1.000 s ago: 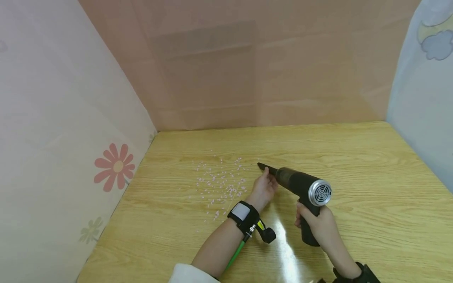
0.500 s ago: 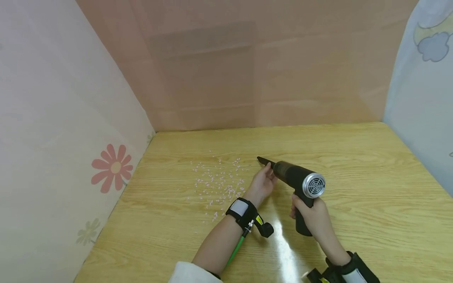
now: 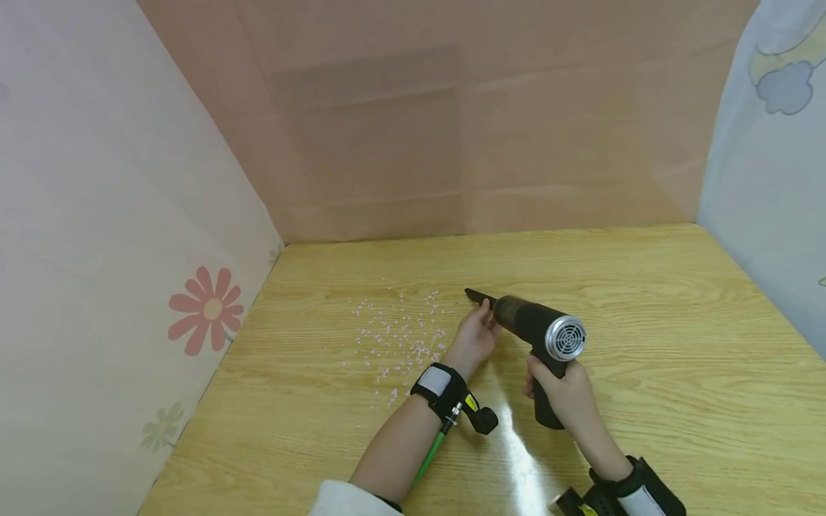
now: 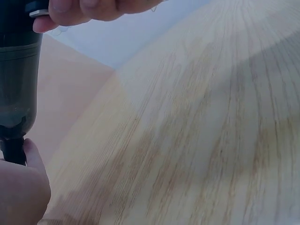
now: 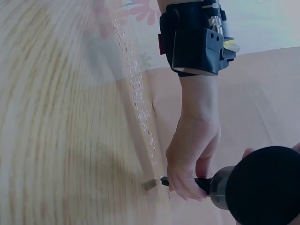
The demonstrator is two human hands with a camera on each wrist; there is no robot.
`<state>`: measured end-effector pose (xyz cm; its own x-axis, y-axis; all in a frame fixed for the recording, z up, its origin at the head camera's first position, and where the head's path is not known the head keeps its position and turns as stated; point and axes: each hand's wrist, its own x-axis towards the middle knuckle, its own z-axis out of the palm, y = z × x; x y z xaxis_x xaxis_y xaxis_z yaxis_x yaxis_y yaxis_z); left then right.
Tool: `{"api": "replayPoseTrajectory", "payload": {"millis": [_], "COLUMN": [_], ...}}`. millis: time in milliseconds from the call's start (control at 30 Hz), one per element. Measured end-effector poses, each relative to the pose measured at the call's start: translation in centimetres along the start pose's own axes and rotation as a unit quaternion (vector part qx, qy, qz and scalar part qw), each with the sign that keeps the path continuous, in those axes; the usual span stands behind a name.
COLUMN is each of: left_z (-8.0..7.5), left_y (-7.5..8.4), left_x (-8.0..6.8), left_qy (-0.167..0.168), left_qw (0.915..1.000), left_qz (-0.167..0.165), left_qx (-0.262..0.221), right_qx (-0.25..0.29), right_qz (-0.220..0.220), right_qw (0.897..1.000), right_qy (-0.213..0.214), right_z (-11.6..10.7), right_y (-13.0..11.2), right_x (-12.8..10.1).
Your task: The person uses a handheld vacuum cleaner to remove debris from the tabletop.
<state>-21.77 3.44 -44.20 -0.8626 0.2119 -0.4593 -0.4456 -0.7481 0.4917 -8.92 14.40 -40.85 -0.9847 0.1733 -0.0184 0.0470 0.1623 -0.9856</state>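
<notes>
Flower wall: a pale panel [image 3: 97,215] closes the left side of the wooden table [image 3: 677,344]; a red flower print [image 3: 206,310] sits low on it, with a fainter green one [image 3: 163,424] below.
Scraps: small pink-white paper bits [image 3: 403,337] lie scattered on the table left of centre, just left of the left hand; a few stray toward the near edge. In the right wrist view they run in a line across the wood [image 5: 136,79].
Left hand: the left hand [image 3: 476,335] lies on the table between the scraps and the tool, its fingers curled round the thin black nozzle [image 3: 479,295]; the thumb tip touches the nozzle base [image 4: 14,150]. A black wrist strap with a camera [image 3: 452,398] and a green cable [image 3: 431,455] sits on its forearm.
Handheld vacuum: the black handheld vacuum [image 3: 535,326] is right of centre, held just above the table and tilted, its nozzle pointing left and away toward the scraps without reaching them. Its body is a dark tube, translucent at the front, with a round silver grille [image 3: 566,339] at the rear facing the person.
Right hand: the right hand [image 3: 560,390] is clenched round the pistol handle below the body.
Back and right: a peach panel [image 3: 484,129] stands behind, and a pale blue panel with a cloud print [image 3: 784,86] on the right.
</notes>
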Motion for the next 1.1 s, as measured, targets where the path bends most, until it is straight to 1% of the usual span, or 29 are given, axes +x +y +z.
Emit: {"api": "replayPoseTrajectory", "payload": {"millis": [100, 233, 367, 633, 933, 1100], "left_z": [0.0, -0.1, -0.2, -0.6, -1.2, -1.4], "left_y": [0.0, -0.1, -0.1, 0.1, 0.0, -0.3], "left_x": [-0.3, -0.8, -1.3, -2.2, -2.6, -2.9], "left_qy": [-0.001, 0.005, 0.015, 0.030, 0.028, 0.013], "left_qw": [0.9999, 0.9997, 0.9998, 0.9993, 0.9993, 0.9993], "left_qz": [0.011, 0.017, 0.015, 0.021, 0.026, 0.033], "left_qx": [0.012, 0.014, 0.007, -0.008, -0.001, -0.011], "right_qx": [-0.004, -0.017, -0.021, -0.015, -0.014, -0.010], "right_qz": [0.001, -0.004, -0.005, 0.010, 0.017, 0.021], "right_qw": [1.000, 1.000, 1.000, 1.000, 0.999, 0.999], "right_qy": [-0.003, -0.008, -0.016, -0.026, -0.031, -0.034], "right_z": [-0.1, -0.1, -0.1, 0.1, 0.2, 0.1], "right_y": [-0.1, -0.2, -0.5, -0.5, -0.3, -0.4], "right_x": [-0.2, -0.6, -1.1, -1.5, -1.6, -2.0]}}
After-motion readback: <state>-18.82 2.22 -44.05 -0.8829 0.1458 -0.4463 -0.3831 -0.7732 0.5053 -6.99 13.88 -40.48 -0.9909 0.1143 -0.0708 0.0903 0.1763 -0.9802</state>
